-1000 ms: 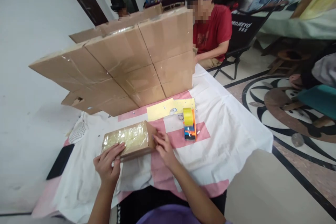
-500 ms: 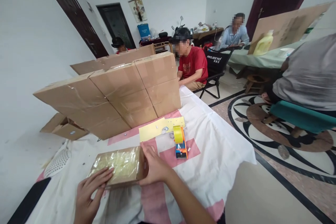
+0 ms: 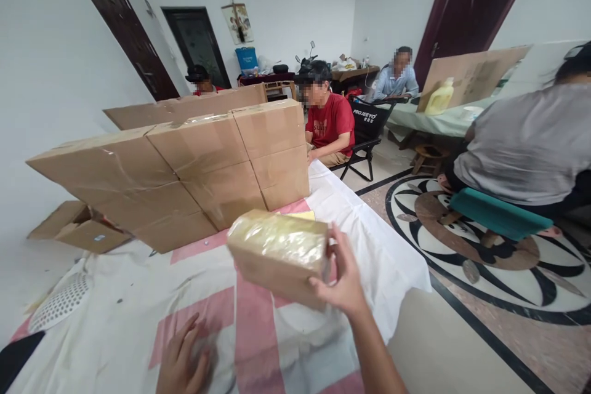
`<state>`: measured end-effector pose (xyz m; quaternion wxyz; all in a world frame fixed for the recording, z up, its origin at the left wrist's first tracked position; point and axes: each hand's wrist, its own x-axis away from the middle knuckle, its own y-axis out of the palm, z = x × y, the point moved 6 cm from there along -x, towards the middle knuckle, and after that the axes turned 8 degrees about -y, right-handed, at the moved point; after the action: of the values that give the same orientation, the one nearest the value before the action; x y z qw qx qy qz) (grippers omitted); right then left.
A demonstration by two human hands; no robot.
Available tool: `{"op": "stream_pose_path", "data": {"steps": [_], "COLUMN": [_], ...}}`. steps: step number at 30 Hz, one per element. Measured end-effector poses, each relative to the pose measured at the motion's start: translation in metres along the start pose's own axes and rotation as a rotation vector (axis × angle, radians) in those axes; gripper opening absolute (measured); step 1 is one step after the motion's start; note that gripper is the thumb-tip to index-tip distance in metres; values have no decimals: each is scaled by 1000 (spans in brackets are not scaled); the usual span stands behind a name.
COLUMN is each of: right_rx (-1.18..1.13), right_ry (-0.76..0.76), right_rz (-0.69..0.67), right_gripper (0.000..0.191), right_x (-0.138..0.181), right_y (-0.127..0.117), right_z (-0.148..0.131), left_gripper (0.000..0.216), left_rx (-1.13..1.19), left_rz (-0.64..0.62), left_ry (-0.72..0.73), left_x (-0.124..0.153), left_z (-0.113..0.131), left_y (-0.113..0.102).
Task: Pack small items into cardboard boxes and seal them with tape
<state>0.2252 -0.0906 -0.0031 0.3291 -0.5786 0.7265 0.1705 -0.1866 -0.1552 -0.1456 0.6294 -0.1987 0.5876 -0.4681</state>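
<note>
Right hand (image 3: pixel 344 274) pinches box (image 3: pixel 277 252) at right end, long axis running leftward; left hand (image 3: pixel 181 357), fingers loosely spread, stands apart, near-left of box.

The box (image 3: pixel 277 252) is brown, its top glossy with yellowish tape (image 3: pixel 289 235). The cloth (image 3: pixel 256 338) sets pink blocks on white. The stacked cartons (image 3: pixel 212 166) are brown too. One shirt (image 3: pixel 330 126) is red, the chair (image 3: pixel 367 123) black with white lettering, the stool (image 3: pixel 498 212) teal; the floor medallion (image 3: pixel 508 258) mixes black, white and brown in leaf shapes.
</note>
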Motion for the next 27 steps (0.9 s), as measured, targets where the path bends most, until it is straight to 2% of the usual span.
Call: {"op": "stream_pose_path", "data": {"steps": [4,7,9,11,15,18,20,23,24,25,27], "right_rx": [163,409,600,706,733,764,812,822,791,737,558], "right_ry": [-26,-75,-64,-28,114,258,336,331,281,203,16], "right_rz": [314,460,476,430,220,116,108,235,266,237,-2], "right_gripper": [101,108,114,117,110,105,105,99,90,76,39], "right_x": [-23,-53,-78,-100,-124,-129,-132,-128,-123,-116,-97], "right_y": [-75,-106,-106,-93,-54,-39,-36,-22,-8,14,79], "right_z": [10,27,52,89,177,215,215,174,153,131,90], "left_gripper": [56,58,58,57,55,51,51,50,50,49,46], "left_rx": [15,7,-5,-11,-6,3,12,25,29,32,42], "left_rz": [-108,-150,-144,-130,-146,-189,-204,-195,-195,-202,-228], "left_ry": [27,20,14,11,2,-19,-27,-18,-16,-17,-35], "left_x": [4,2,1,0,0,1,1,1,1,1,1], "left_z": [-4,-5,-5,-4,-6,-9,-10,-10,-10,-9,-9], "left_y": [23,27,27,26,29,32,33,32,32,32,33]}}
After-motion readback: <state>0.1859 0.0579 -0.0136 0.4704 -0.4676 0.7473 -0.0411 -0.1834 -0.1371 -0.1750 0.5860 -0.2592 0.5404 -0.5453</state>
